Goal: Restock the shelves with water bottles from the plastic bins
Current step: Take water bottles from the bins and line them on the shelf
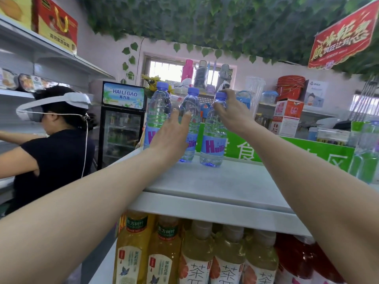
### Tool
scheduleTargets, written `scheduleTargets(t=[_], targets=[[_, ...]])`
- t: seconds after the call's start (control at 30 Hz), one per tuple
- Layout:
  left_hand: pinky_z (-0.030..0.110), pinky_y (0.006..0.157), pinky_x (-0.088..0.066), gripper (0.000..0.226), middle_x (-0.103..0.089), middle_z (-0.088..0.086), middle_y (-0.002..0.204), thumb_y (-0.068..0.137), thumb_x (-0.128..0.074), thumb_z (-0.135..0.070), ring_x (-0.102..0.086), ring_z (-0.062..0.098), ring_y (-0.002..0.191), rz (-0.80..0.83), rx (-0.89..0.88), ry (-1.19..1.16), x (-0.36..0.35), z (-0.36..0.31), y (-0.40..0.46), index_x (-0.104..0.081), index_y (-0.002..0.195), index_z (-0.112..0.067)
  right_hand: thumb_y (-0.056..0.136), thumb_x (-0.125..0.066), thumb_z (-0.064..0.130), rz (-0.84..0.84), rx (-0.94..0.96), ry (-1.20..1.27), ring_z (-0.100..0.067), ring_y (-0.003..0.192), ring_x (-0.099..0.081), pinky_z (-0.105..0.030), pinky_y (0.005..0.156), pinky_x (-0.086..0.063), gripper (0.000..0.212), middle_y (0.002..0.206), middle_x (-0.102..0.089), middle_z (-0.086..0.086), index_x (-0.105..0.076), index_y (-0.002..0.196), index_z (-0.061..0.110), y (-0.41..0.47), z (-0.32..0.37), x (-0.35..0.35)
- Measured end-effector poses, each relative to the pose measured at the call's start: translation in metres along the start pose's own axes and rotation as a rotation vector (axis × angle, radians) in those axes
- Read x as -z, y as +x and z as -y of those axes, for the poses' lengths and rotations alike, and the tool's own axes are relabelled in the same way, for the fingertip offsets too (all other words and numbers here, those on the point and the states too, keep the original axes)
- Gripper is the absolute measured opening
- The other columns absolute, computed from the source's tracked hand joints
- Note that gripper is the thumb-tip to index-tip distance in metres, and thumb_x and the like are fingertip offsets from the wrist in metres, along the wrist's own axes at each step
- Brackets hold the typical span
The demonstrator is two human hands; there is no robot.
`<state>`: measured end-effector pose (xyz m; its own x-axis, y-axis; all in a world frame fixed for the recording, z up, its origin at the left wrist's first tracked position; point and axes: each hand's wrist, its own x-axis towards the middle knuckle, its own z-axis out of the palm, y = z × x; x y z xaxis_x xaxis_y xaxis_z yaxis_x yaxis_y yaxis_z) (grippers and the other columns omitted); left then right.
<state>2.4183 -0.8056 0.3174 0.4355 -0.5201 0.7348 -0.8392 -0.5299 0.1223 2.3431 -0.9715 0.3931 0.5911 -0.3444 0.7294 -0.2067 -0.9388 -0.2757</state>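
On the white top shelf (pixel 215 189), toward its far edge, stand 3 clear water bottles with purple caps and blue labels, all upright in a loose row. The right bottle (pixel 214 136) is held near its top by the right hand (pixel 233 112), whose fingers and thumb curl round the neck and cap; its base sits on the shelf. The middle bottle (pixel 190 121) stands just beside it, and the left hand (pixel 172 134) reaches in front of this bottle with fingers nearly straight and relaxed, the fingertips against or very close to its side, though actual contact is hard to judge. The left bottle (pixel 159 113) stands at the shelf's far left corner, partly behind that hand. Behind the bottles runs a green sign (pixel 287 150) with white characters. On the shelf below, yellow tea bottles (pixel 196 255) are packed in a row, with red drink bottles (pixel 297 259) to their right. At left another person (pixel 53 144) in a dark shirt wears a white headset, near a drinks fridge (pixel 122 119). Artificial ivy (pixel 205 19) covers the ceiling, and a red banner (pixel 344 35) hangs at upper right.
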Motion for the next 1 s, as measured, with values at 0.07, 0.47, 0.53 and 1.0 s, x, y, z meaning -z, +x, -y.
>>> scheduleTargets(t=[0.07,0.47,0.53,1.0], targets=[[0.042,0.091,-0.046,0.071,-0.027,0.015,0.145,0.084,-0.069,-0.006,-0.044,0.034,0.12,-0.028,-0.013,-0.017,0.005,-0.004,0.0,-0.03,0.142,-0.014,0.102,-0.043,0.039,-0.02,0.03,-0.045,-0.028,0.097,-0.06,-0.04,0.084,-0.044,0.052,0.11,-0.061,-0.01,-0.025,0.147,0.021,-0.016,-0.001,0.006],[0.041,0.099,-0.039,0.061,-0.044,0.012,0.133,0.083,-0.072,-0.03,-0.049,0.032,0.119,-0.027,-0.398,-0.471,0.02,-0.136,-0.084,-0.045,0.135,-0.012,0.101,-0.042,0.041,-0.019,-0.099,-0.818,-0.037,0.116,-0.051,-0.046,0.084,-0.044,0.049,0.131,-0.052,-0.014,-0.039,0.143,0.018,-0.258,-0.027,0.119],[0.039,0.1,-0.038,0.061,-0.045,0.012,0.134,0.084,-0.071,-0.032,-0.048,0.032,0.121,0.001,-0.477,-0.539,0.012,-0.168,-0.112,-0.045,0.135,-0.012,0.099,-0.044,0.04,-0.018,-0.17,-0.868,-0.038,0.115,-0.051,-0.048,0.085,-0.045,0.049,0.129,-0.053,-0.016,-0.041,0.142,0.016,-0.311,-0.038,0.137],[0.044,0.097,-0.039,0.053,-0.049,0.015,0.129,0.085,-0.067,-0.023,-0.046,0.037,0.119,0.617,-0.761,-0.785,-0.159,-0.311,-0.416,-0.047,0.133,-0.012,0.092,-0.05,0.035,0.272,-0.75,-0.842,-0.043,0.094,-0.057,-0.049,0.069,-0.046,0.045,0.107,-0.058,-0.02,-0.053,0.127,0.007,-0.714,-0.111,0.097]])
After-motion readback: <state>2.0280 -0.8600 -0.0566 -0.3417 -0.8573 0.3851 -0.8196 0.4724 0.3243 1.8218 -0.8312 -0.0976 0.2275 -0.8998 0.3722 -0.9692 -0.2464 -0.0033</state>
